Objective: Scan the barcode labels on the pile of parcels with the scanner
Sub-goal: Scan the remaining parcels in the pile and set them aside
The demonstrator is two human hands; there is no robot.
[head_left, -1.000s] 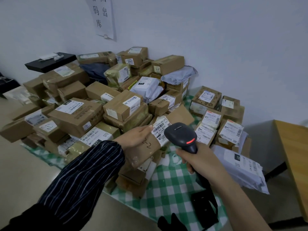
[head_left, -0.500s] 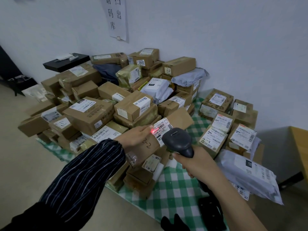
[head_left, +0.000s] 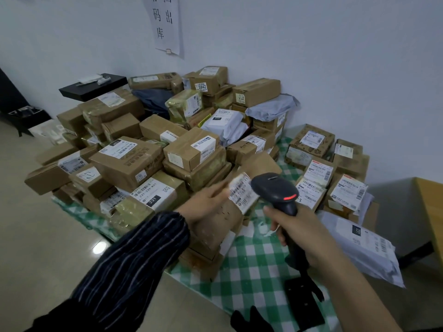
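Nearest the observer, a black scanner stand (head_left: 304,300) sits on the green checked cloth (head_left: 251,264). Above it the right hand (head_left: 299,233) is wrapped firmly round the grip of the scanner (head_left: 275,190), whose red indicator is lit. The scanner's nose sits just beside the label (head_left: 242,192) of a brown parcel (head_left: 220,221), which is tilted up at the pile's front edge. The left hand (head_left: 203,207) rests on that parcel's upper face with fingers stretched towards the label; any thumb hold is hidden.

Finding: label and left hand are blurred, so the parcel appears unsteady. Recommended: hold it motionless, turn the label square to the scanner window, and draw the scanner back slightly so the whole barcode is covered. The labelled boxes (head_left: 316,180) just to the right risk a stray read.

Beyond, the pile of parcels (head_left: 143,159) reaches the wall.
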